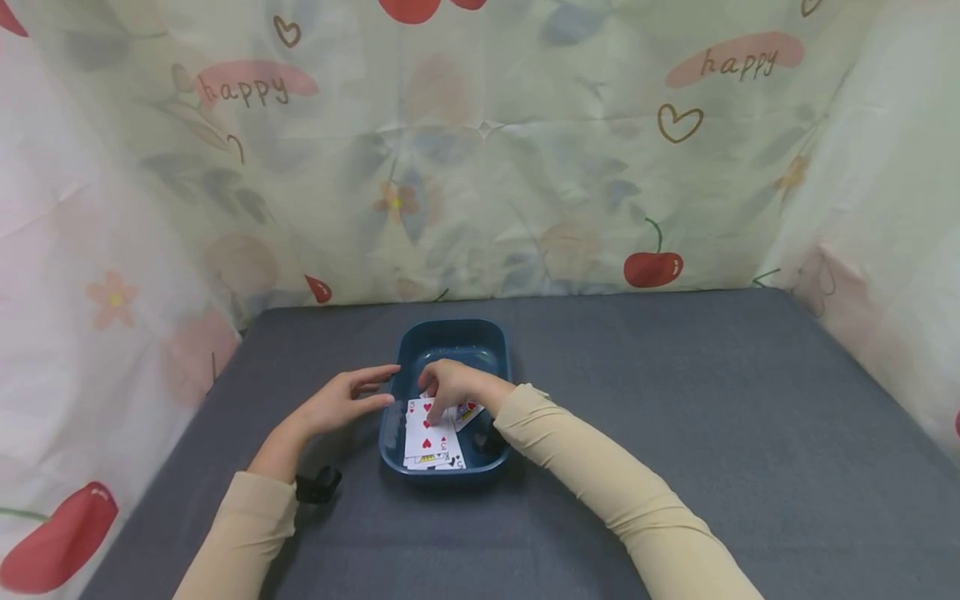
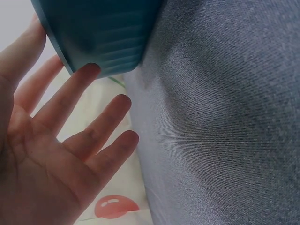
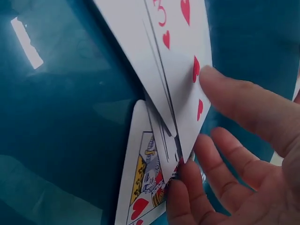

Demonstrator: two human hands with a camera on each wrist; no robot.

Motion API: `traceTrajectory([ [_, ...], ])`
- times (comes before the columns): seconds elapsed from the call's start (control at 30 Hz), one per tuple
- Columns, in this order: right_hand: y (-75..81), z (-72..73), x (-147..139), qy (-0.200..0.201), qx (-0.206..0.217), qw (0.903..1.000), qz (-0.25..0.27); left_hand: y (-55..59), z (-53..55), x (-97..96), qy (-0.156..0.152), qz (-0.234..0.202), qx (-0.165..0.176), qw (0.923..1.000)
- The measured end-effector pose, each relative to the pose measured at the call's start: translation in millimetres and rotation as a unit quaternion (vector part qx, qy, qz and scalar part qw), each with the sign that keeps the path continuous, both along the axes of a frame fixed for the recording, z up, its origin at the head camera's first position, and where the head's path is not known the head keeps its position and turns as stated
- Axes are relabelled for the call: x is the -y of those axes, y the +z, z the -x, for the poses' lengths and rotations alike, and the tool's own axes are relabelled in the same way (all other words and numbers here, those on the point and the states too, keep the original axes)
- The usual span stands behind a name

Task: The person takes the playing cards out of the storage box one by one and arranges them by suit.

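Note:
A dark blue rectangular tub (image 1: 397,460) holds several playing cards (image 1: 427,442), the three of hearts (image 3: 180,89) on top. A face card of hearts (image 3: 143,183) sticks out from under the others. My right hand (image 1: 455,385) reaches into the tub and pinches the cards, with its thumb (image 3: 229,96) on the face of the three and its fingers curled at the cards' edge. At the tub's left side, my left hand (image 1: 337,406) has its fingers spread and relaxed; in the left wrist view they lie beside the tub's outer wall (image 2: 103,42).
The tub stands on a dark grey cloth-covered table (image 1: 675,417). A printed curtain (image 1: 480,183) with cherries and hearts hangs behind and at both sides. A small black device (image 1: 318,485) sits at my left wrist.

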State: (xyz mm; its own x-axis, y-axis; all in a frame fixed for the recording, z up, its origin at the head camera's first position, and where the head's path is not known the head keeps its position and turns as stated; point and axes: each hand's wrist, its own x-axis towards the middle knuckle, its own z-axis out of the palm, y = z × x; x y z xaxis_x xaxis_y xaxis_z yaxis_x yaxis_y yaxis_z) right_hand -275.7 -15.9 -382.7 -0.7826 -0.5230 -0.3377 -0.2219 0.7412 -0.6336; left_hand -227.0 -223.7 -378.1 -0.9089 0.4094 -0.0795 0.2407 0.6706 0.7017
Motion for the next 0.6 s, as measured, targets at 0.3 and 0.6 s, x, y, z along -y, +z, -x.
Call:
traceTrajectory([
  [0.3, 2.9, -4.9, 2.0, 0.008, -0.029, 0.9983, -0.050, -2.1, 0.2, 0.2, 0.005, 0.001, 0.001, 1.0000],
  [0.6, 5.1, 0.5, 1.2, -0.005, -0.061, 0.9980, -0.015, -0.8, -1.1, 0.8, 0.008, -0.002, 0.013, 0.9999],
])
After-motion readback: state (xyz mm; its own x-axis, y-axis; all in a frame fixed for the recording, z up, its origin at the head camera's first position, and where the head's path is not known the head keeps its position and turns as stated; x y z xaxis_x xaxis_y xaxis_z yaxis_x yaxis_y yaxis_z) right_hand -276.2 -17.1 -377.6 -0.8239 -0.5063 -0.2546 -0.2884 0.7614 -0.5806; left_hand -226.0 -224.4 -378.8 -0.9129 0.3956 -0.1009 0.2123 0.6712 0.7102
